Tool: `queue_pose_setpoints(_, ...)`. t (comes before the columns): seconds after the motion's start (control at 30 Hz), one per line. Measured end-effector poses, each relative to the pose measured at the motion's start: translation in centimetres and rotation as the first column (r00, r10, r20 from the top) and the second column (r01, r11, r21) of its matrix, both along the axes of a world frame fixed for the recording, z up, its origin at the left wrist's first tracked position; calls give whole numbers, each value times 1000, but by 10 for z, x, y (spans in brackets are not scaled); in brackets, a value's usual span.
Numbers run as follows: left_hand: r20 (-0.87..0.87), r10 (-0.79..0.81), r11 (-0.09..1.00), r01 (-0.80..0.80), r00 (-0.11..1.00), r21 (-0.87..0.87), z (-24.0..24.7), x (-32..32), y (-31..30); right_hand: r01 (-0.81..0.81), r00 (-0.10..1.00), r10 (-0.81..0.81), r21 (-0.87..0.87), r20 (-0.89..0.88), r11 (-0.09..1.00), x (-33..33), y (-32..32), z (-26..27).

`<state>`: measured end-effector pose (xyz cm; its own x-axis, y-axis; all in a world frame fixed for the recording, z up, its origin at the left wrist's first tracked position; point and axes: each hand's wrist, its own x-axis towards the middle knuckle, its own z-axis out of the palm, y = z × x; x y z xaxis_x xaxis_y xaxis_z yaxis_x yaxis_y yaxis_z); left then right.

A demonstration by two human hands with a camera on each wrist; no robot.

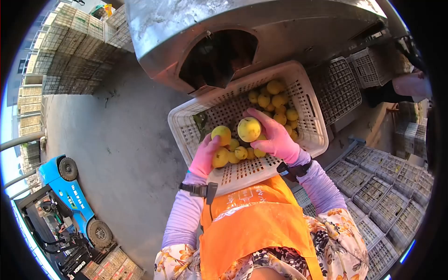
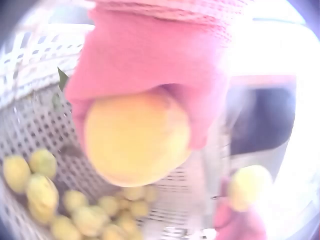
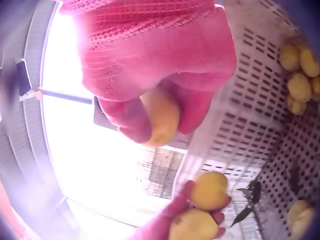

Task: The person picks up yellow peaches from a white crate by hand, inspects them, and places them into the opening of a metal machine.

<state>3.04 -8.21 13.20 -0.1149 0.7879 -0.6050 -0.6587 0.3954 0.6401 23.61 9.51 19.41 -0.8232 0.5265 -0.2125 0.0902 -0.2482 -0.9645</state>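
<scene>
Over a white plastic crate [image 1: 308, 88], two hands in pink gloves hold yellow fruit. The left hand [image 1: 204, 157] grips a round fruit [image 1: 221, 135]; its gloved fingers curl over that fruit [image 2: 137, 137] in the left wrist view. In the right wrist view, a second fruit [image 3: 192, 226] lies against the left hand [image 3: 162, 220]; whether it is held, I cannot tell. The right hand [image 1: 278, 139] pinches a fruit with dark marks [image 1: 249, 129] between thumb and fingers, also seen from the right wrist [image 3: 164, 119]. More yellow fruits [image 1: 280, 100] lie in the crate.
A metal machine with a dark opening [image 1: 219, 56] stands beyond the crate. Stacked crates [image 1: 74, 51] rise at upper left, others [image 1: 387, 186] at right. A blue forklift [image 1: 74, 196] is at lower left. Part of another person [image 1: 410, 87] shows at right. Green leaves [image 3: 243, 212] lie in the crate.
</scene>
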Motion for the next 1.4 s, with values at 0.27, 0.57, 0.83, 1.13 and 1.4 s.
queue_pose_setpoints(0.27,206,298,919,-338,932,203,105,27,32,109,980,-184,560,80,821,-40,-5,66)
queue_pose_setpoints(0.57,288,268,960,-280,919,0,94,-28,30,259,841,-514,959,-165,115,-164,65,-33)
queue_pose_setpoints(0.83,216,118,990,-133,969,55,136,-41,60,-16,991,-120,928,66,371,-109,17,65)
queue_pose_setpoints(1.13,541,238,910,-381,806,166,85,-39,48,235,831,-519,972,-202,-1,-180,73,-23)
queue_pose_setpoints(1.4,-67,446,784,-353,893,511,94,-16,61,30,975,-199,824,102,566,-100,15,72)
